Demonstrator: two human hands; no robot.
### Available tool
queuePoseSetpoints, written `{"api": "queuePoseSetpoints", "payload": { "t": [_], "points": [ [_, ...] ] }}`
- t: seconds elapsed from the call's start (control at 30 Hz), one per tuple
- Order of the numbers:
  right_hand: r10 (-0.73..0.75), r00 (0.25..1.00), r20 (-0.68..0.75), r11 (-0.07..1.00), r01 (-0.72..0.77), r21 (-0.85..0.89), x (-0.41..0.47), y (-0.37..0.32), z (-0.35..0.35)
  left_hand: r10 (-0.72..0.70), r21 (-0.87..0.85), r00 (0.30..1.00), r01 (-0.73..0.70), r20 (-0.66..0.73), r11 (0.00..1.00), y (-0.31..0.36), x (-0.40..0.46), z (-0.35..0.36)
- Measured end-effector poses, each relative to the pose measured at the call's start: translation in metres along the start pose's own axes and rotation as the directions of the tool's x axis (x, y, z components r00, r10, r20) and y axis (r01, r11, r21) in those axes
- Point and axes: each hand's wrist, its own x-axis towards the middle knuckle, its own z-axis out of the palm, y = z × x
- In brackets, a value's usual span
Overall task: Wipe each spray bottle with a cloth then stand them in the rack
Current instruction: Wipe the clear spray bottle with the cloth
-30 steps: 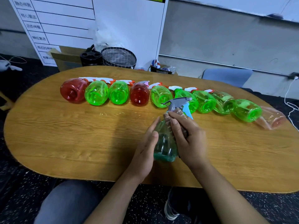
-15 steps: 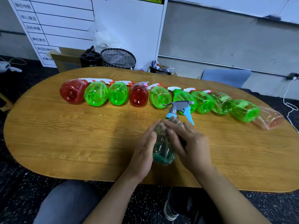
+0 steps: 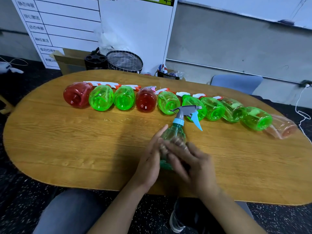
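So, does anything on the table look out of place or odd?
Yes. The task needs a cloth and a rack, yet neither shows on the table. Ten bottles lie on their sides in a row; only the teal bottle between the hands stands upright.

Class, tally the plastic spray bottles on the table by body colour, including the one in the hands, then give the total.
Red translucent plastic spray bottles: 2
Bright green translucent plastic spray bottles: 7
Pale pink translucent plastic spray bottle: 1
Teal translucent plastic spray bottle with grey trigger: 1
Total: 11

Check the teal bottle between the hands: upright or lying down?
Upright. The teal bottle stands on the table, its grey trigger head on top, between both hands.
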Motion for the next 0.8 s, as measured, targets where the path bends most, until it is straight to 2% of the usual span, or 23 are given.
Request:
{"api": "queuePoseSetpoints", "payload": {
  "t": [0.1,0.2,0.27,0.4,0.47,0.53,0.6,0.67,0.73,0.8],
  "points": [
    [0.239,0.968,-0.073,0.971,-0.239,0.01,0.032,0.01,0.001,0.023,0.058,1.0,-0.022,-0.018,0.998,-0.001,-0.001,0.0],
    [0.272,0.96,-0.071,0.962,-0.27,0.037,0.035,0.011,0.008,0.003,0.005,1.0,-0.002,-0.026,1.0,-0.003,0.0,-0.002],
    [0.191,0.98,-0.048,0.981,-0.189,0.054,0.022,0.006,0.007,0.002,0.005,0.999,-0.002,-0.036,1.0,-0.003,0.0,-0.002],
    [-0.113,0.989,0.093,0.993,0.108,0.055,-0.021,0.003,0.004,-0.015,-0.045,1.0,0.014,-0.007,0.999,-0.001,0.002,-0.003],
    [-0.19,0.973,0.131,0.981,0.192,-0.003,-0.031,0.007,0.003,-0.005,-0.053,1.0,0.006,0.014,0.999,0.0,0.002,-0.003],
    [-0.21,0.97,0.125,0.976,0.216,-0.036,-0.026,0.008,0.001,-0.017,-0.05,1.0,0.018,0.025,0.999,0.003,0.001,-0.002],
    [-0.157,0.986,0.061,0.985,0.161,-0.054,-0.012,0.009,-0.001,-0.031,-0.039,0.999,0.032,0.025,0.999,0.003,0.001,-0.001],
    [0.027,1.0,-0.004,0.999,-0.027,-0.028,0.009,0.01,-0.002,-0.026,0.0,1.0,0.026,0.009,1.0,0.002,0.0,0.0],
    [0.202,0.979,-0.031,0.979,-0.203,-0.007,0.026,0.013,-0.002,-0.02,0.01,1.0,0.02,0.009,1.0,0.001,-0.001,0.001],
    [0.262,0.965,-0.024,0.965,-0.261,0.018,0.034,0.014,-0.001,-0.03,-0.008,0.999,0.03,0.019,1.0,0.004,-0.002,0.002]
  ]
}}
